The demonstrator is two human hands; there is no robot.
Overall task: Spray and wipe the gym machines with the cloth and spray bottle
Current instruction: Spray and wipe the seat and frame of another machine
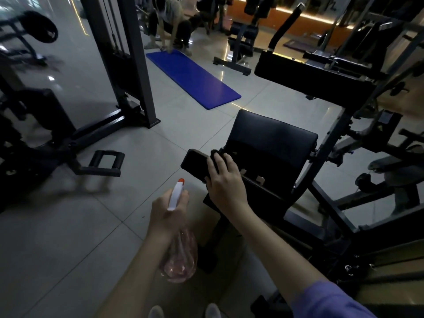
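Note:
My left hand (168, 213) grips the neck of a clear spray bottle (180, 255) with a white trigger head and an orange nozzle tip, pointing up and away from me. My right hand (223, 177) presses a dark cloth (215, 157) onto a small black pad (195, 164) at the near left end of a black gym machine (273, 143). Fingers curl over the cloth, most of which is hidden under the hand. The machine's larger padded seat lies just behind the hand.
A cable machine frame (128, 65) stands at the left with a foot bar (105, 162) on the tiled floor. A blue mat (192, 78) lies further back, where a person (169, 21) bends over it. More benches and racks (321, 65) crowd the right.

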